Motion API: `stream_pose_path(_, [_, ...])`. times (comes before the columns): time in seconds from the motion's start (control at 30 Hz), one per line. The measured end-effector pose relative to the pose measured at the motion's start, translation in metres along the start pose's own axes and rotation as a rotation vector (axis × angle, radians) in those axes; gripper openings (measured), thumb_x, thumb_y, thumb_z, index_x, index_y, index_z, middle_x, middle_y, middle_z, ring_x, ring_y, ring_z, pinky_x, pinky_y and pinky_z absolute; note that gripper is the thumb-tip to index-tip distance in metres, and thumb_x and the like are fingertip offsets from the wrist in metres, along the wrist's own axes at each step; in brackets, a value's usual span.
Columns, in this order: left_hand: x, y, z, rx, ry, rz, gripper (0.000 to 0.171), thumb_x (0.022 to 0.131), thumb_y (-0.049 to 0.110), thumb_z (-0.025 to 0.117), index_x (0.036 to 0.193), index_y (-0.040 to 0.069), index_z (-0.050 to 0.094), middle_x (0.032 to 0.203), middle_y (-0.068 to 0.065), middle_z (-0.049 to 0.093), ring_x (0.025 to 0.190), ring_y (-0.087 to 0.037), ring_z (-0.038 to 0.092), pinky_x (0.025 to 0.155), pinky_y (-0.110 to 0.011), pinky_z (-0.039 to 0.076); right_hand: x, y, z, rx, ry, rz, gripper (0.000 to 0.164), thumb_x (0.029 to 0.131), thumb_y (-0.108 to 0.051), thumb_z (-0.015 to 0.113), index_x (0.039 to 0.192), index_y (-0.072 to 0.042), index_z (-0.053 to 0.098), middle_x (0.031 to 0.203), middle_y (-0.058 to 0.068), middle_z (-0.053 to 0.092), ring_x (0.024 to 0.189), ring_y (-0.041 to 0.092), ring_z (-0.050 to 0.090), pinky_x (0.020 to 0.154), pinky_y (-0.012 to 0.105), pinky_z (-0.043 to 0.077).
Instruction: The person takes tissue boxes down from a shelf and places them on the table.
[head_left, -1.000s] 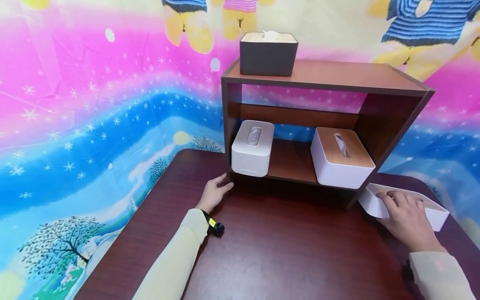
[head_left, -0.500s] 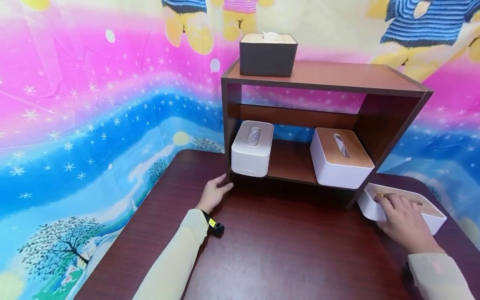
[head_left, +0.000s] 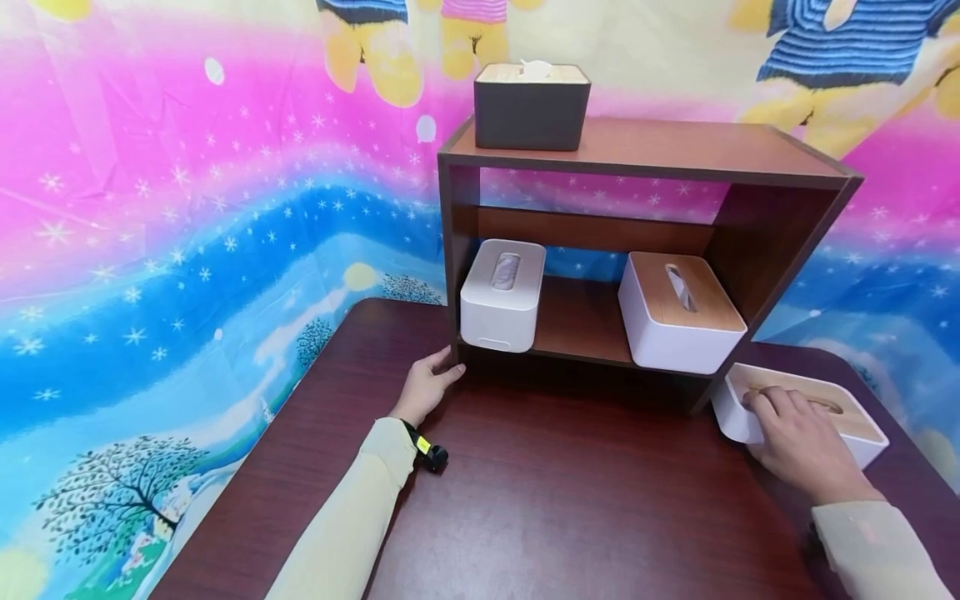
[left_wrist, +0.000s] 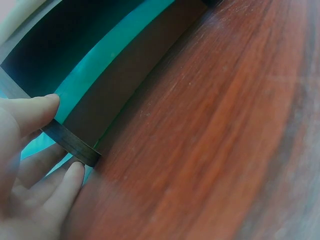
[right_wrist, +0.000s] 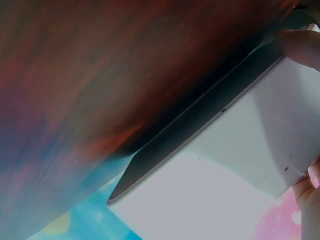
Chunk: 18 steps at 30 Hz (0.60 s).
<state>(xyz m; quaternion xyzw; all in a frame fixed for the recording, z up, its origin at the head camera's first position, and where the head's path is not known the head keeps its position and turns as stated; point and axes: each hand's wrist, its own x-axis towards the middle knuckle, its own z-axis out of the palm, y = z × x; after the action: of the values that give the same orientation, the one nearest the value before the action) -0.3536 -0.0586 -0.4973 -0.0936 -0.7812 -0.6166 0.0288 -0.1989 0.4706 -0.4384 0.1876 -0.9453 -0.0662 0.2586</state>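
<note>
My left hand [head_left: 424, 390] is at the lower left corner of a brown wooden shelf [head_left: 720, 150]. In the left wrist view its thumb and fingers [left_wrist: 67, 185] lie on either side of the side panel's edge [left_wrist: 72, 142]. My right hand [head_left: 806, 442] grips a long white tissue box [head_left: 738, 410] with a wood-look lid, to the right of the shelf. The right wrist view shows the thumb [right_wrist: 302, 47] on the box's white side [right_wrist: 225, 160] and fingertips at its opposite edge. A dark strip runs along the box's lower edge there.
On the shelf board stand a white tissue box [head_left: 498, 321] at left and a white box with a wooden lid [head_left: 678, 346] at right. A dark grey tissue box [head_left: 528, 117] sits on top. The dark red table [head_left: 570, 500] meets a printed cloth backdrop [head_left: 225, 208].
The long tissue box has moved slightly left in my right hand, and more of its lid shows. My left hand stays at the shelf corner.
</note>
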Motion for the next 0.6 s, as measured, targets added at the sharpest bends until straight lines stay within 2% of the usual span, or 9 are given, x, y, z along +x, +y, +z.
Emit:
stream_pose_path(0.23, [0.0006,0.0011,-0.0004,-0.002,0.001,0.011,0.043,0.081,0.023,0.066,0.122,0.033,0.054,0.118,0.009,0.055,0.113,-0.008,0.045,0.089,-0.035,0.041,0.0009,-0.0012,0.0000,0.051,0.002,-0.074,0.052,0.048,-0.012,0.077,0.093,-0.003,0.051,0.087,0.012,0.047,0.080,0.032,0.045,0.070,0.045,0.037])
stream_pose_path(0.47, [0.0000,0.0003,-0.0004,0.012,0.001,-0.001,0.045,0.080,0.024,0.067,0.122,0.033,0.054,0.117,0.009,0.055,0.112,-0.009,0.046,0.088,-0.034,0.041,-0.0016,-0.0049,-0.0008,0.058,-0.045,-0.030,0.053,0.051,-0.016,0.080,0.096,-0.008,0.052,0.090,0.009,0.051,0.083,0.028,0.047,0.072,0.046,0.040])
stream_pose_path(0.6, [0.0000,-0.0003,-0.0007,0.010,-0.001,-0.003,0.044,0.080,0.025,0.067,0.122,0.034,0.054,0.118,0.009,0.055,0.112,-0.008,0.046,0.089,-0.034,0.041,0.0001,-0.0050,-0.0010,0.065,-0.031,-0.025,0.048,0.056,-0.022,0.078,0.096,-0.009,0.053,0.089,0.008,0.052,0.082,0.027,0.048,0.071,0.045,0.040])
